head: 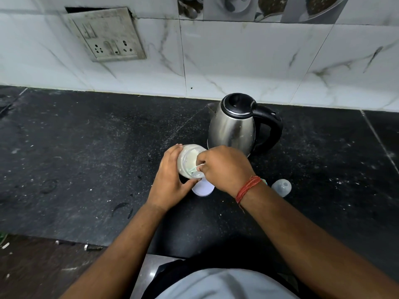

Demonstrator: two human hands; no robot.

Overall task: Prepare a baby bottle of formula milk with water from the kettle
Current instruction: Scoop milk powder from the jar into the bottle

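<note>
My left hand (170,182) grips a clear jar of white formula powder (189,156) and holds it tilted above the black counter. My right hand (224,167) pinches a small pale scoop (195,169) whose bowl is inside the jar's mouth. Just below the jar sits a white round object (204,188), partly hidden by both hands; I cannot tell whether it is the bottle or a lid. A clear dome-shaped bottle cap (281,187) lies on the counter right of my right wrist. The steel kettle (233,128) with a black lid and handle stands right behind the jar.
The black stone counter (97,158) stretches wide to the left, dusted with specks. A tiled wall with a socket plate (105,35) rises behind it. The counter's front edge runs near my body, with the floor at lower left.
</note>
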